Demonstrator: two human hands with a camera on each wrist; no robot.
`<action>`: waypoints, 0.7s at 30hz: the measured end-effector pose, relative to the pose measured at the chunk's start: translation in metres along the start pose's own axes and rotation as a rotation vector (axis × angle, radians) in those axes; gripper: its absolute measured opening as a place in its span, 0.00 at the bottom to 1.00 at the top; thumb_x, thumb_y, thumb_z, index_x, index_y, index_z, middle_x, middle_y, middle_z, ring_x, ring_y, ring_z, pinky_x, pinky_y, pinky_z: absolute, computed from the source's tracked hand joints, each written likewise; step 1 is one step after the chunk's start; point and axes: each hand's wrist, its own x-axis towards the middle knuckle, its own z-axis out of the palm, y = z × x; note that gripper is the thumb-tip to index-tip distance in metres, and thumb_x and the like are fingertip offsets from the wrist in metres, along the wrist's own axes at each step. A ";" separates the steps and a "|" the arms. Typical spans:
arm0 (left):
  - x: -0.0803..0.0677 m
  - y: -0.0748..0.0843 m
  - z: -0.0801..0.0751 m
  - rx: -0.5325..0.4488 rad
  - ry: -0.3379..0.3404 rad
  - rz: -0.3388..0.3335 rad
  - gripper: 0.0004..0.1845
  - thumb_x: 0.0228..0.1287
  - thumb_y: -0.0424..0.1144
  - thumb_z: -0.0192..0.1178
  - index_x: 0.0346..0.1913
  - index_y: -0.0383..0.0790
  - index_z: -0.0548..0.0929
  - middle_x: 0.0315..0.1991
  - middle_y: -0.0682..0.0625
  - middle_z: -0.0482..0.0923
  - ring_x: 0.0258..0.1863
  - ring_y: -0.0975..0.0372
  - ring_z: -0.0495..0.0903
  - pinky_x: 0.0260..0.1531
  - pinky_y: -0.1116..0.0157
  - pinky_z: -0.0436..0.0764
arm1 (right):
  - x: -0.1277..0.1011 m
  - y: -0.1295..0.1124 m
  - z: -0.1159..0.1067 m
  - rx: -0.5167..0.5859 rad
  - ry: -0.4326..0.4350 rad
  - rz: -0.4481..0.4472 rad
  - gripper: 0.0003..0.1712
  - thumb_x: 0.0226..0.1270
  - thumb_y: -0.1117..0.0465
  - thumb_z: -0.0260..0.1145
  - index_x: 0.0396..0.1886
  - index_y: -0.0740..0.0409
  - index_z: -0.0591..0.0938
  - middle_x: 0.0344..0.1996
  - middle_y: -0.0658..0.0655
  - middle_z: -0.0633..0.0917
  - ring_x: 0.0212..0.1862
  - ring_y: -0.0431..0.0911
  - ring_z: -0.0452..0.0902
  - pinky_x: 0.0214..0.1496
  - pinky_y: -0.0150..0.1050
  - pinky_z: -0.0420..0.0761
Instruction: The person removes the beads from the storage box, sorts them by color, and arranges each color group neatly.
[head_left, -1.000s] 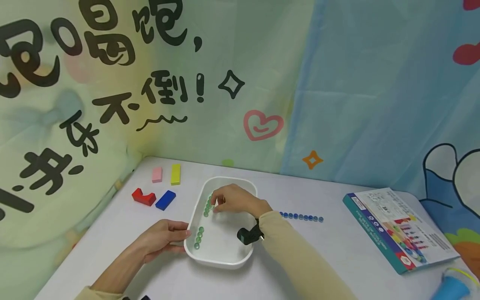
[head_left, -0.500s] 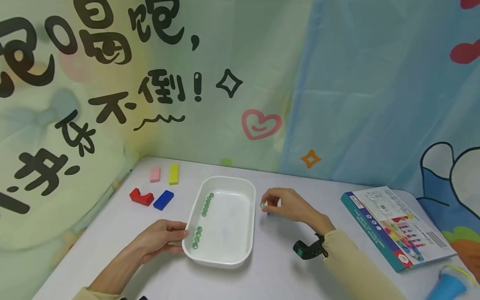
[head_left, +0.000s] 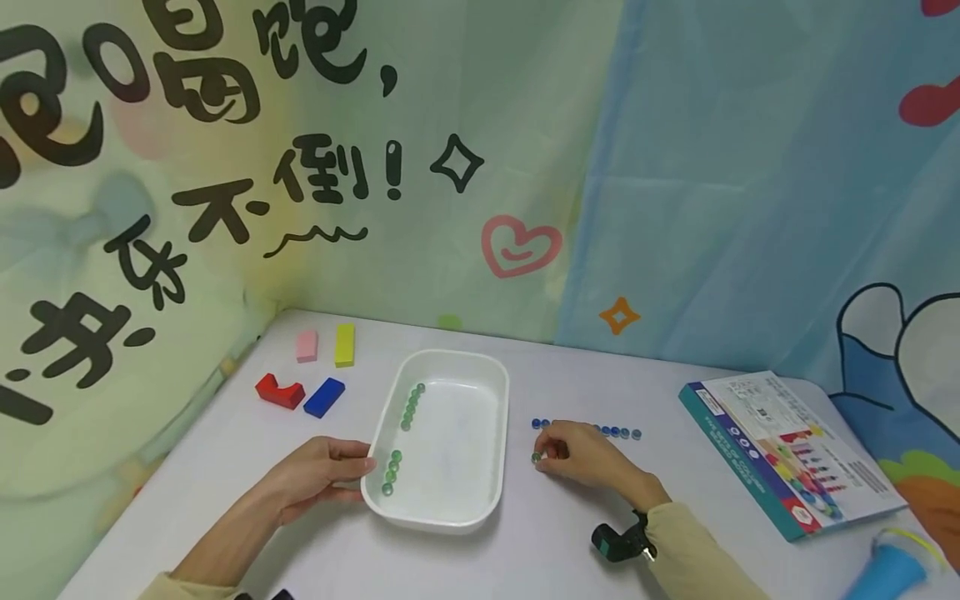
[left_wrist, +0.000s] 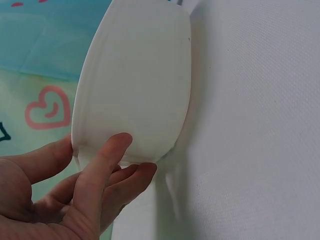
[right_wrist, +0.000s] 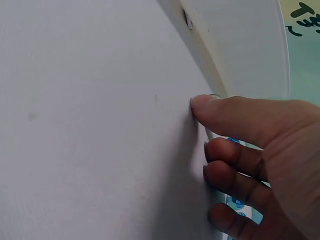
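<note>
Your right hand (head_left: 581, 457) lay on the white table (head_left: 570, 533), just to the right of the white tray (head_left: 491, 467), and its fingertips pinched one small green bead (head_left: 536, 457) down at the table surface. In the right wrist view the thumb was pressed flat to the table beside the tray wall, so the bead itself was almost hidden there. The bead was at the very tip of your fingers, between the tray and the row of blue beads (head_left: 615, 432), which ran just behind the hand.

I judge such a bead to be light, hard and smooth (probably glass, and quite round), so it would roll away easily on this table and slip from a loose pinch. The best hold was with the pads of thumb and first finger on opposite sides of it, low and gentle, with no squeezing.

Your left hand (head_left: 318, 479) held the tray at its near left corner: the thumb lay over the rim and the fingers curled under the wall, as the left wrist view showed clearly. The tray looked like thin stiff plastic, light enough to slide if pushed.

Inside the tray, two short lines of green beads (head_left: 408, 408) lay along the left wall. Some coloured blocks (head_left: 324, 397) stood further left, and a box (head_left: 787, 454) lay well apart on the right.
</note>
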 end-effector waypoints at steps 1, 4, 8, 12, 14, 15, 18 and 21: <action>0.000 0.000 0.000 0.000 0.001 -0.001 0.31 0.65 0.38 0.63 0.65 0.22 0.67 0.55 0.37 0.80 0.47 0.57 0.85 0.45 0.60 0.86 | 0.000 0.000 0.000 0.000 -0.007 0.001 0.07 0.57 0.60 0.73 0.32 0.52 0.82 0.22 0.42 0.73 0.27 0.32 0.65 0.28 0.26 0.70; 0.000 0.001 0.000 0.004 -0.002 0.006 0.32 0.65 0.38 0.63 0.65 0.22 0.67 0.55 0.36 0.79 0.47 0.57 0.85 0.46 0.60 0.86 | -0.001 0.000 -0.002 0.002 -0.018 0.008 0.07 0.57 0.61 0.73 0.33 0.52 0.82 0.23 0.43 0.74 0.27 0.32 0.65 0.28 0.26 0.71; 0.000 0.003 0.001 0.003 -0.005 0.021 0.31 0.65 0.38 0.62 0.65 0.21 0.67 0.56 0.35 0.79 0.47 0.57 0.84 0.46 0.60 0.86 | -0.001 0.001 -0.003 0.005 -0.018 0.001 0.07 0.57 0.61 0.72 0.33 0.53 0.82 0.24 0.44 0.75 0.27 0.32 0.65 0.28 0.26 0.70; 0.000 0.003 0.002 0.005 0.000 0.017 0.32 0.65 0.38 0.63 0.65 0.20 0.67 0.56 0.34 0.79 0.48 0.57 0.84 0.46 0.60 0.86 | -0.001 0.000 -0.005 0.008 -0.037 -0.006 0.07 0.58 0.62 0.72 0.34 0.54 0.82 0.24 0.44 0.75 0.28 0.32 0.65 0.28 0.26 0.70; -0.001 0.003 0.002 0.007 0.000 0.015 0.32 0.65 0.38 0.63 0.65 0.20 0.67 0.56 0.34 0.79 0.48 0.57 0.84 0.46 0.60 0.86 | 0.000 -0.001 -0.007 0.006 -0.055 0.010 0.07 0.57 0.62 0.72 0.35 0.54 0.82 0.24 0.44 0.75 0.28 0.32 0.66 0.28 0.26 0.71; -0.001 0.003 0.002 0.007 -0.002 0.017 0.32 0.65 0.37 0.62 0.65 0.20 0.67 0.56 0.34 0.78 0.48 0.57 0.84 0.46 0.60 0.86 | 0.001 -0.003 -0.010 0.004 -0.062 0.015 0.08 0.57 0.62 0.72 0.35 0.55 0.82 0.24 0.44 0.75 0.28 0.33 0.66 0.29 0.26 0.71; -0.001 0.003 0.002 0.003 -0.005 0.021 0.31 0.65 0.37 0.62 0.64 0.20 0.67 0.56 0.34 0.79 0.48 0.57 0.84 0.46 0.59 0.86 | 0.007 -0.012 -0.020 -0.010 -0.068 0.004 0.09 0.58 0.61 0.72 0.37 0.57 0.82 0.23 0.44 0.75 0.28 0.34 0.67 0.29 0.26 0.72; -0.001 0.003 0.002 -0.001 -0.005 0.023 0.31 0.66 0.37 0.62 0.64 0.20 0.67 0.55 0.34 0.79 0.47 0.58 0.84 0.46 0.60 0.86 | 0.018 -0.030 -0.033 -0.040 -0.056 -0.037 0.11 0.59 0.60 0.72 0.39 0.58 0.83 0.24 0.45 0.77 0.28 0.35 0.69 0.29 0.27 0.73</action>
